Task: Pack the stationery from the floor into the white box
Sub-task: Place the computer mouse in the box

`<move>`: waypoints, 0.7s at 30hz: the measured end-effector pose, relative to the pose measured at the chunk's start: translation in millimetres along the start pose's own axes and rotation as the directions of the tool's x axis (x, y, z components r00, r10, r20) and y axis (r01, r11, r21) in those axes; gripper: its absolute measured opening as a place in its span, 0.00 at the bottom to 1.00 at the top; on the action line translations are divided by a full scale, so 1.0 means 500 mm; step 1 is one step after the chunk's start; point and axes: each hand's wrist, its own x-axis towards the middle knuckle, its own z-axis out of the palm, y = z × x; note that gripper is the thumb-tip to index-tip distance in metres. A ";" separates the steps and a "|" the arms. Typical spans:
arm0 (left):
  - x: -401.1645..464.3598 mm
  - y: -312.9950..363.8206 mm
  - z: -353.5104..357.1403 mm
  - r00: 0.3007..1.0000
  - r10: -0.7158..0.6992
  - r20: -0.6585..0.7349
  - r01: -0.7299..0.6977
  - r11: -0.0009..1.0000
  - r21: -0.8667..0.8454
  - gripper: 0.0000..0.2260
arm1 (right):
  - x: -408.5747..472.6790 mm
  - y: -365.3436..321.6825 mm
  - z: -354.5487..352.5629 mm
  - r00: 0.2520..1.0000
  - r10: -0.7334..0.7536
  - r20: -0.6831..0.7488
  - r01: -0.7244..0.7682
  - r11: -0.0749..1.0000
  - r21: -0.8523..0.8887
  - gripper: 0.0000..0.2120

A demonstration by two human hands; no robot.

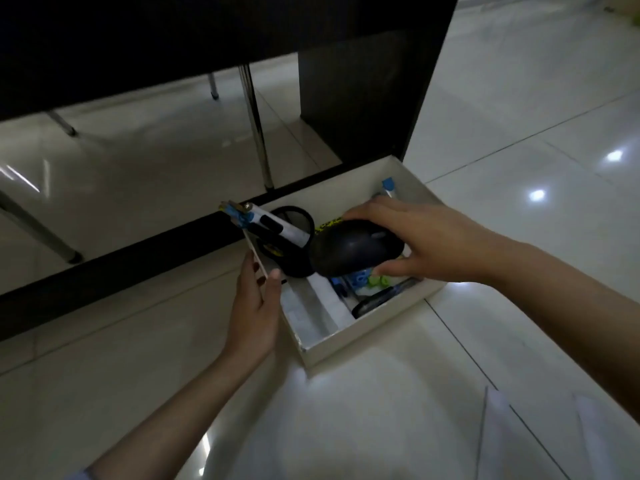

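A white box (349,341) sits on the tiled floor against a dark desk base. My right hand (426,244) grips a black computer mouse (353,249) over the middle of the box. My left hand (254,306) holds the box's left wall (256,252), thumb inside and fingers outside. Black-handled scissors (294,220) and a white and blue cutter (263,221) lean over the box's far left corner. Inside lie a blue-capped tube (389,187), blue and green clips (370,280), a dark pen (384,297) and white paper (318,306).
A dark desk panel (367,98) stands right behind the box, with a metal leg (258,133) and a black floor bar (121,268). Glossy white tiles (519,133) spread to the right and front. A white sheet (519,434) lies at lower right.
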 end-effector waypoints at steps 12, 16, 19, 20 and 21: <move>0.013 -0.048 0.025 0.995 0.034 -0.090 -0.046 0.991 -0.127 0.29 | 0.114 0.013 0.150 0.911 0.007 0.413 -0.127 0.957 0.262 0.34; 0.015 -0.054 0.029 0.991 0.070 -0.117 -0.081 0.993 -0.091 0.28 | 0.122 0.007 0.178 0.904 0.049 0.425 -0.183 0.942 0.280 0.33; 0.017 -0.056 0.029 0.989 0.086 -0.122 -0.095 0.992 -0.078 0.28 | 0.127 -0.005 0.196 0.895 0.076 0.440 -0.213 0.939 0.270 0.33; 0.017 -0.057 0.028 0.988 0.089 -0.123 -0.099 0.992 -0.076 0.28 | 0.128 -0.010 0.201 0.891 0.095 0.445 -0.233 0.935 0.268 0.33; 0.018 -0.058 0.027 0.988 0.091 -0.122 -0.101 0.992 -0.076 0.28 | 0.126 -0.016 0.206 0.888 0.114 0.446 -0.249 0.934 0.257 0.33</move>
